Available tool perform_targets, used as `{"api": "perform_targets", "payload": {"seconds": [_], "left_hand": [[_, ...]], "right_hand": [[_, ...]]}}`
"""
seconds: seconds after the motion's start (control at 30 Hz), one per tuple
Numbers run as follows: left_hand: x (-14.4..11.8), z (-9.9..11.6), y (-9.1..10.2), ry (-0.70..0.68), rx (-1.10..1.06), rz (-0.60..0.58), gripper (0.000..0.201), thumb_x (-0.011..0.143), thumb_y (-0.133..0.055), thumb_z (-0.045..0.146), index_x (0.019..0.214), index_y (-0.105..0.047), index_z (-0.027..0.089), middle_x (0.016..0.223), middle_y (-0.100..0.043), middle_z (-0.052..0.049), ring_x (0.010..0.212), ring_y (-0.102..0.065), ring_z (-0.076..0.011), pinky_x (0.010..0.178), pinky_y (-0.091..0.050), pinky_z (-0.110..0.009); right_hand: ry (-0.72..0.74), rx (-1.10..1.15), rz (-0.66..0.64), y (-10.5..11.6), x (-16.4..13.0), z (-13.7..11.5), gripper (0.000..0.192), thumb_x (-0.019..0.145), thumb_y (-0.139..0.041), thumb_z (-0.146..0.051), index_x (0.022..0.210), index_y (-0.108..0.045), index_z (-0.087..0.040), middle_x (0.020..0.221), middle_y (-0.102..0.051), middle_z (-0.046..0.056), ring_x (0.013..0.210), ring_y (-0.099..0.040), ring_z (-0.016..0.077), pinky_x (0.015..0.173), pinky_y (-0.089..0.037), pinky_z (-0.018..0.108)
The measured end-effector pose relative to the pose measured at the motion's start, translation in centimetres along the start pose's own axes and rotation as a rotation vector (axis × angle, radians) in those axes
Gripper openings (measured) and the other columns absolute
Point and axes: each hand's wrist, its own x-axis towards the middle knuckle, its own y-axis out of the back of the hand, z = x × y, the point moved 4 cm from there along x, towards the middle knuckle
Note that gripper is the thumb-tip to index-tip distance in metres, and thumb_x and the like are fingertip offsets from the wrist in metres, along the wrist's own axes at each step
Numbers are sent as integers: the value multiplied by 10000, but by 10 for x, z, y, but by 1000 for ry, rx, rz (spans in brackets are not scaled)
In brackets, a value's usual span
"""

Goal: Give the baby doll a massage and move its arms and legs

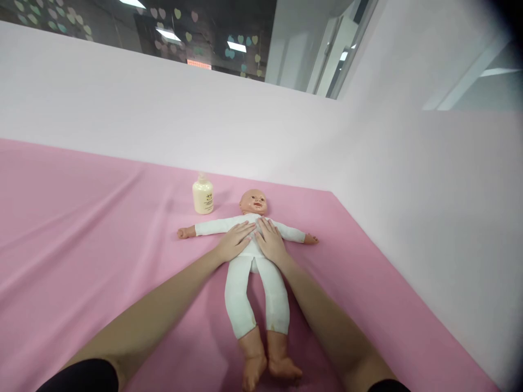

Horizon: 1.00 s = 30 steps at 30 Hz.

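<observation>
A baby doll [256,294] with a white cloth body lies on its back, head away from me, arms stretched out to both sides. My left hand [237,241] rests flat on the left side of its chest, fingers extended and pointing inward. On the other side of the chest lies my right hand [270,239], also flat, its fingers pointing up toward the doll's neck. The fingertips of both hands come close together near the middle of the chest. Neither hand grasps anything.
A cream pump bottle [203,196] stands left of the doll's head. Pink sheeting [102,228] with some creases covers the surface. White walls [163,109] rise behind and on the right, and a window [229,32] with heart stickers is above.
</observation>
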Motion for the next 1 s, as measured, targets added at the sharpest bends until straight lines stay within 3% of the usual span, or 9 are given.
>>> {"api": "perform_targets", "payload": {"seconds": [0.23,0.33,0.47,0.57,0.7,0.8,1.0], "left_hand": [[0,-9,-2,78,22,44,497,938,-291,358,1394,-368,176,1471,-341,-51,1393,-226,-193,1149,-181,-423],[0,-19,-4,192,49,112,519,934,-282,375,1396,-357,149,1478,-318,-94,1387,-241,-223,1133,-206,-458],[-1,-35,-7,356,114,206,528,926,-288,386,1365,-386,110,1423,-396,-159,1347,-323,-264,1108,-241,-485],[-1,-40,-8,362,143,221,542,925,-276,400,1353,-397,90,1409,-410,-178,1340,-333,-272,1105,-248,-476],[-1,-34,-8,289,137,134,523,922,-247,311,1368,-368,67,1432,-374,-178,1357,-302,-267,1104,-239,-488],[-2,-27,-5,232,108,94,521,921,-264,309,1390,-341,95,1462,-330,-150,1374,-268,-250,1110,-231,-483],[-1,-17,-2,148,84,55,539,908,-319,324,1411,-323,127,1480,-301,-117,1384,-246,-225,1137,-187,-457]], "right_hand": [[-127,-105,-72,1,-13,-10,668,926,-280,-438,1449,-171,-37,1522,-141,175,1396,-160,352,1099,-181,517],[-126,-145,-103,2,-20,-19,678,926,-285,-419,1441,-161,4,1512,-124,222,1391,-147,381,1095,-181,527],[-91,-162,-136,3,-30,-30,721,915,-316,-450,1433,-167,29,1498,-113,266,1391,-123,395,1102,-153,536],[72,-110,-169,4,-32,-38,714,909,-316,-507,1451,-187,-60,1523,-93,192,1409,-62,361,1108,-116,553],[333,-3,-188,7,-26,-40,566,943,-252,-460,1447,-238,-203,1516,-233,40,1424,-119,207,1147,-45,479],[367,31,-159,9,-14,-32,510,954,-245,-398,1428,-292,-217,1486,-312,20,1407,-189,155,1156,-54,424],[304,64,-84,9,2,-19,477,946,-260,-365,1407,-335,-268,1466,-353,-5,1397,-223,155,1146,-117,417]]}}
